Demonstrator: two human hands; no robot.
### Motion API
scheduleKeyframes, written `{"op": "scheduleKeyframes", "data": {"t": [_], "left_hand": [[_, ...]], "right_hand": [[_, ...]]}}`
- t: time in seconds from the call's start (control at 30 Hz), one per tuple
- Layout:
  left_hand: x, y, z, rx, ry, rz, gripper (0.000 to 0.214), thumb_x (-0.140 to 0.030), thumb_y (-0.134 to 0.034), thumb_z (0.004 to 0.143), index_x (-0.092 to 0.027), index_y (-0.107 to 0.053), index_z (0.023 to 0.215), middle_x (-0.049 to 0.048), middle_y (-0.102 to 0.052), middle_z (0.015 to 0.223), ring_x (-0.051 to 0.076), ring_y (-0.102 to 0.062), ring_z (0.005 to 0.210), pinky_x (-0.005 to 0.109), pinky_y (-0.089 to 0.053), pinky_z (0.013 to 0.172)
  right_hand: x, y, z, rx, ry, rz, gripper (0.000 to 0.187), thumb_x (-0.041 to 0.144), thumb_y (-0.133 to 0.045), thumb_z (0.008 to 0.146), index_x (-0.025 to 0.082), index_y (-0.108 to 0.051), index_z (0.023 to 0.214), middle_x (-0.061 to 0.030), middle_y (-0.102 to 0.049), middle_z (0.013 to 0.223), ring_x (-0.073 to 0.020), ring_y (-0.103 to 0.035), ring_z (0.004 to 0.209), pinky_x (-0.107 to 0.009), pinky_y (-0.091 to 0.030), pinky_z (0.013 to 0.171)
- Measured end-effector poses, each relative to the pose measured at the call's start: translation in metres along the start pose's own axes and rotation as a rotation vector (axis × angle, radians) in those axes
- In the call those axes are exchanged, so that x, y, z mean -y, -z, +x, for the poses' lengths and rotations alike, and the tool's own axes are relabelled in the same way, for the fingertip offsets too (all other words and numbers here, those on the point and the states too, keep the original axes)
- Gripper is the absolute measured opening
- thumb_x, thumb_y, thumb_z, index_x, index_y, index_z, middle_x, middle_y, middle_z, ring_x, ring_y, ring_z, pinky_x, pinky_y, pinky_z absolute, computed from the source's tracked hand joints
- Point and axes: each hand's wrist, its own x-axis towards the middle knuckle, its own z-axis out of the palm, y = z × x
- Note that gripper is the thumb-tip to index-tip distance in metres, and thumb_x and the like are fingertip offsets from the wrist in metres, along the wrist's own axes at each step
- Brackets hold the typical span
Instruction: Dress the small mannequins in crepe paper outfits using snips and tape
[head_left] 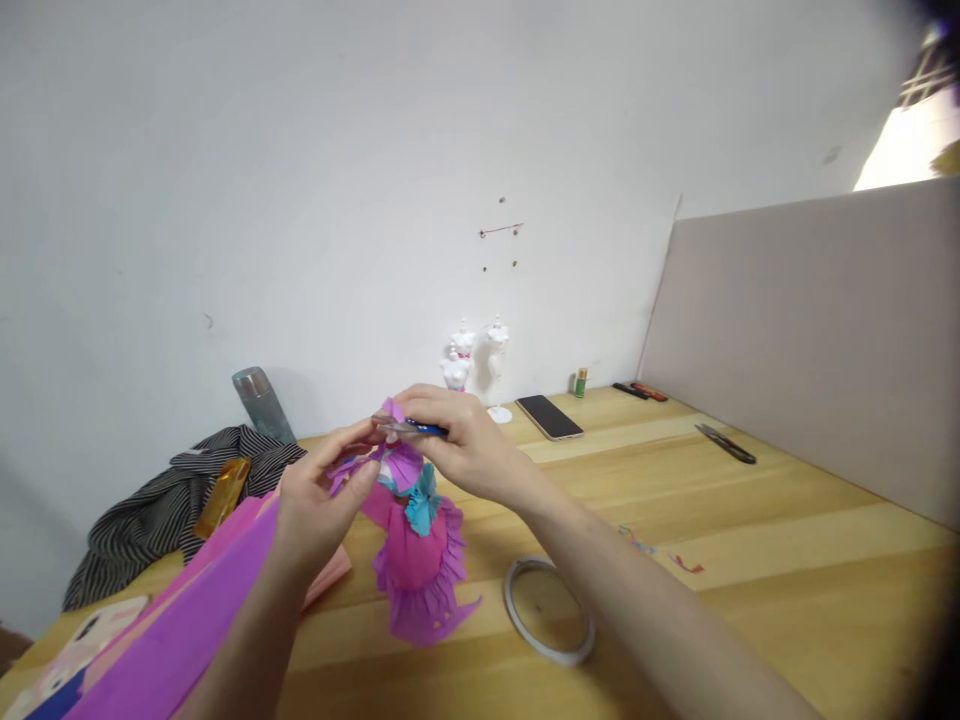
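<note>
Paper-dressed figure (415, 545) is above the near middle of the wooden table (757, 560), between the forearms, left of the tape ring (576, 656). Left hand (322, 490): thumb below, fingers above, nearly closed, with the purple ruffle (405, 466) at the figure's upper body caught between them. Right hand (457, 430): fingers curled closed round a blue-handled tool (426, 428), metal end across the figure's top, just below the purple paper tip (393, 408). Probably small scissors; fingers cover too much to be sure.

Handling: should be light. Dress looks like crepe paper: soft, dry, not slippery, easy to crush or tear, pleated hem especially. Core likely stiffer, judging by the white forms (498, 350) standing at the wall. Best hold: firm pinch at neck or waist, through to the core; keep off the hem and the turquoise bow (424, 505).

Orientation: long axis runs top to hem, close to upright, top leaning slightly left. Narrow end up between the hands, skirt flaring down, one purple point trailing right. Bow side faces the wearer, turned a bit right.
</note>
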Motion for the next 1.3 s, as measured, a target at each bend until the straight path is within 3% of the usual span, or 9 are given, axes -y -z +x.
{"op": "scheduleKeyframes", "data": {"t": [0.17,0.37,0.5,0.7,1.0,1.1,1.3], "left_hand": [[0.007,0.004,0.004,0.029,0.07,-0.128,0.025,-0.022,-0.071,0.077,-0.017,-0.073,0.102,0.0071,-0.077,0.097,0.021,-0.073,0.088,0.029,-0.059,0.08],[0.014,-0.005,0.007,0.011,0.114,-0.296,0.013,-0.021,-0.074,0.075,-0.018,-0.075,0.088,0.004,-0.076,0.085,0.017,-0.07,0.08,0.023,-0.055,0.075],[0.021,-0.01,0.007,-0.019,0.213,-0.578,0.015,-0.024,-0.079,0.071,-0.018,-0.075,0.083,0.0017,-0.073,0.08,0.013,-0.066,0.074,0.022,-0.052,0.071],[0.017,-0.012,0.003,0.102,0.402,-0.877,0.024,-0.03,-0.082,0.065,-0.014,-0.074,0.082,0.0049,-0.07,0.072,0.013,-0.063,0.061,0.023,-0.049,0.061],[0.008,-0.017,-0.003,0.158,0.405,-0.924,0.023,-0.032,-0.08,0.066,-0.016,-0.073,0.081,0.0026,-0.065,0.067,0.012,-0.059,0.058,0.021,-0.047,0.056],[0.007,-0.016,-0.004,0.179,0.386,-0.896,0.022,-0.033,-0.079,0.068,-0.015,-0.073,0.08,0.0029,-0.064,0.069,0.011,-0.058,0.059,0.021,-0.047,0.057],[0.004,-0.014,-0.004,0.182,0.398,-0.894,0.022,-0.032,-0.081,0.065,-0.015,-0.072,0.076,0.0065,-0.069,0.08,0.016,-0.064,0.073,0.025,-0.051,0.067]], "right_hand": [[0.001,0.006,0.018,0.162,-0.06,-0.052,0.025,-0.007,-0.058,0.076,0.014,-0.069,0.077,-0.0017,-0.062,0.081,-0.0118,-0.059,0.074,-0.024,-0.045,0.068],[0.009,0.001,0.026,0.164,-0.144,-0.057,0.02,-0.005,-0.063,0.074,0.014,-0.068,0.071,0.0026,-0.057,0.071,-0.0088,-0.054,0.067,-0.023,-0.04,0.064],[0.015,-0.004,0.032,0.159,-0.199,-0.051,0.017,-0.003,-0.069,0.069,0.014,-0.069,0.07,0.004,-0.058,0.066,-0.0081,-0.053,0.063,-0.023,-0.039,0.061],[0.016,-0.002,0.027,0.15,-0.274,0.132,0.014,0.0,-0.071,0.068,0.014,-0.067,0.066,0.0043,-0.059,0.064,-0.0077,-0.054,0.063,-0.022,-0.041,0.059],[0.016,-0.004,0.012,0.116,-0.335,0.396,0.002,0.014,-0.071,0.069,0.016,-0.07,0.07,0.0008,-0.062,0.073,-0.01,-0.058,0.067,-0.025,-0.045,0.062],[0.015,-0.001,0.008,0.055,-0.301,0.435,0.011,0.019,-0.071,0.071,0.017,-0.073,0.081,-0.0001,-0.061,0.078,-0.0107,-0.058,0.068,-0.026,-0.045,0.061],[0.007,0.014,-0.02,-0.061,-0.231,0.301,0.013,0.013,-0.066,0.072,0.019,-0.073,0.082,0.0008,-0.057,0.074,-0.0094,-0.048,0.063,-0.025,-0.038,0.057]]}}
